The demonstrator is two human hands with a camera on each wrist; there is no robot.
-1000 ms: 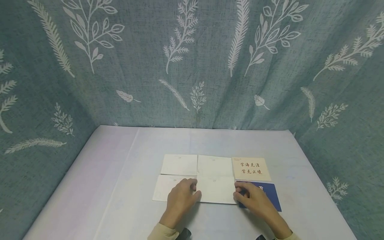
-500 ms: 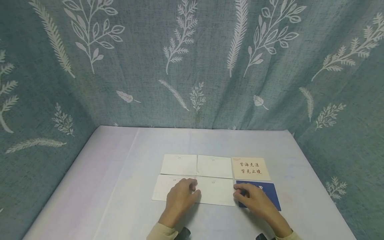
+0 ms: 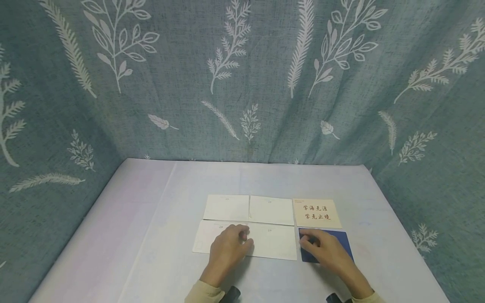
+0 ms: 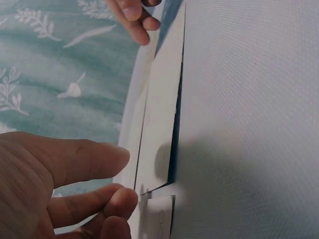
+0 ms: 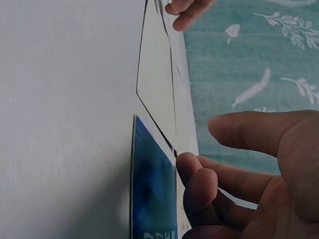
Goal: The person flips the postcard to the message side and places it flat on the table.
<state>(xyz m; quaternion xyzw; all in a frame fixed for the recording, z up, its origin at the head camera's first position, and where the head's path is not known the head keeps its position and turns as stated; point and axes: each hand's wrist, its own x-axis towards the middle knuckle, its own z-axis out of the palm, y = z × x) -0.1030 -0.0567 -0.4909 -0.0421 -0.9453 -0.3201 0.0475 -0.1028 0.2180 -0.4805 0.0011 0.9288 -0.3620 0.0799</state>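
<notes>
A white card (image 3: 274, 244) lies flat at the front, between my two hands. My left hand (image 3: 227, 252) is over the seam between that card and the front-left white card (image 3: 204, 240), partly covering both. In the left wrist view my left thumb and fingers (image 4: 75, 167) are loosely bent and apart, with nothing between them. My right hand (image 3: 329, 252) hovers over a dark blue card (image 3: 343, 240) and hides much of it. The right wrist view shows a gap between right thumb and fingers (image 5: 244, 132), above the blue card (image 5: 152, 184); they hold nothing.
Two more white cards (image 3: 226, 208) form the back row at left and middle. A cream card (image 3: 317, 216) with brown Chinese writing is behind the blue one. A white cloth (image 3: 159, 252) covers the table, and a green leaf-patterned curtain (image 3: 182, 84) surrounds it.
The front middle card has come down slightly toward me, so its far edge now shows apart from the card behind. My right hand has moved right, away from it. My left hand stays.
</notes>
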